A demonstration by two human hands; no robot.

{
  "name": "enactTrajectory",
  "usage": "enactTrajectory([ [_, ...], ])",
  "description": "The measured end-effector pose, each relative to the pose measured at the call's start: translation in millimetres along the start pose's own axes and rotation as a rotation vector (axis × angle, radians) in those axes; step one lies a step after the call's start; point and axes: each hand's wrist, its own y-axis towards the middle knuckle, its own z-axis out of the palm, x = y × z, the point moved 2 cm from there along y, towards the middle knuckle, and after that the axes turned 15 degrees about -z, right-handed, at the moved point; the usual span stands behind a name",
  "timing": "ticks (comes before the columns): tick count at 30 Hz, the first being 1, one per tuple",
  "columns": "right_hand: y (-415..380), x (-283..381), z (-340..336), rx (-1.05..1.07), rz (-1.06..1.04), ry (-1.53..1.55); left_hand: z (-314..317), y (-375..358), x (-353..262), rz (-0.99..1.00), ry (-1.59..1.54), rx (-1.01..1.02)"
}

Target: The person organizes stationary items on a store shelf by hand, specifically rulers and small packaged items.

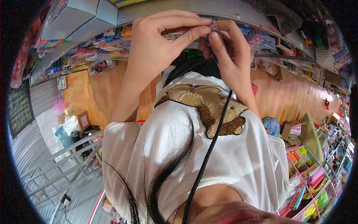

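Up near the top of the head view, both hands meet in front of a shelf. My left hand (169,41) pinches with thumb and fingertips at a small, clear, plastic-looking piece (213,27). Against it from the other side, my right hand (233,50) has its thumb and bent fingers closed on the same piece. What the piece is cannot be made out, and the fingers cover much of it. A black cord (210,149) runs up over the white shirt to my right wrist, where its further course is hidden.
Packed shelves (97,48) run along the far side, with light blue boxes (80,18) on top at left. A metal rack (59,160) stands at left. At right are a wire basket of colourful goods (309,175) and an open cardboard box (292,130).
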Motion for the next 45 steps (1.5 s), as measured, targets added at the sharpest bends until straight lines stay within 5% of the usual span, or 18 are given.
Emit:
enactTrajectory([
  [6,5.7,-0.8,6.0,0.069,-0.009,-0.034,-6.6,-2.1,4.5,-0.187,-0.139,-0.040],
  [12,24.0,-5.3,16.7,0.080,0.063,0.105,-43.3,-3.5,17.8,-0.190,-0.318,-0.307],
  [15,43.1,14.0,32.6,0.067,0.074,0.291,-74.3,-10.7,28.2,-0.266,-0.084,-0.324],
  [17,61.3,24.7,41.8,0.092,0.011,0.404,-84.0,-11.6,26.5,-0.289,0.015,-0.296],
  [19,86.9,36.7,52.3,0.159,-0.116,0.481,-76.8,-10.4,48.5,-0.244,-0.316,-0.073],
  [20,101.0,42.8,59.2,0.205,-0.187,0.497,-79.8,-10.0,44.2,-0.173,-0.109,0.059],
  [22,131.4,59.1,78.3,0.291,-0.236,0.682,-69.2,-3.1,58.3,-0.011,-0.174,0.166],
  [27,185.2,81.7,143.8,0.400,-0.298,1.034,-110.5,1.3,22.6,-0.154,-0.684,0.272],
  [30,214.7,107.3,180.9,0.334,-0.561,0.510,-168.2,1.6,17.8,-0.059,-0.445,-0.139],
  [31,219.2,121.2,192.0,0.219,-0.568,0.342,-190.6,2.7,12.6,-0.098,-0.386,-0.199],
  [34,254.2,145.4,208.4,0.342,-0.728,-0.157,-239.3,18.4,13.0,-0.010,-0.382,-0.340],
  [39,329.8,195.6,263.8,0.327,-0.768,-0.150,-313.1,63.6,0.3,0.164,-0.318,-0.372],
  [41,378.3,212.4,278.4,0.219,-1.032,-0.237,-339.3,82.0,-6.1,0.167,-0.349,-0.312],
  [45,445.8,231.4,301.8,0.247,-0.864,-0.265,-377.7,115.9,-6.6,0.167,-0.379,-0.275],
])
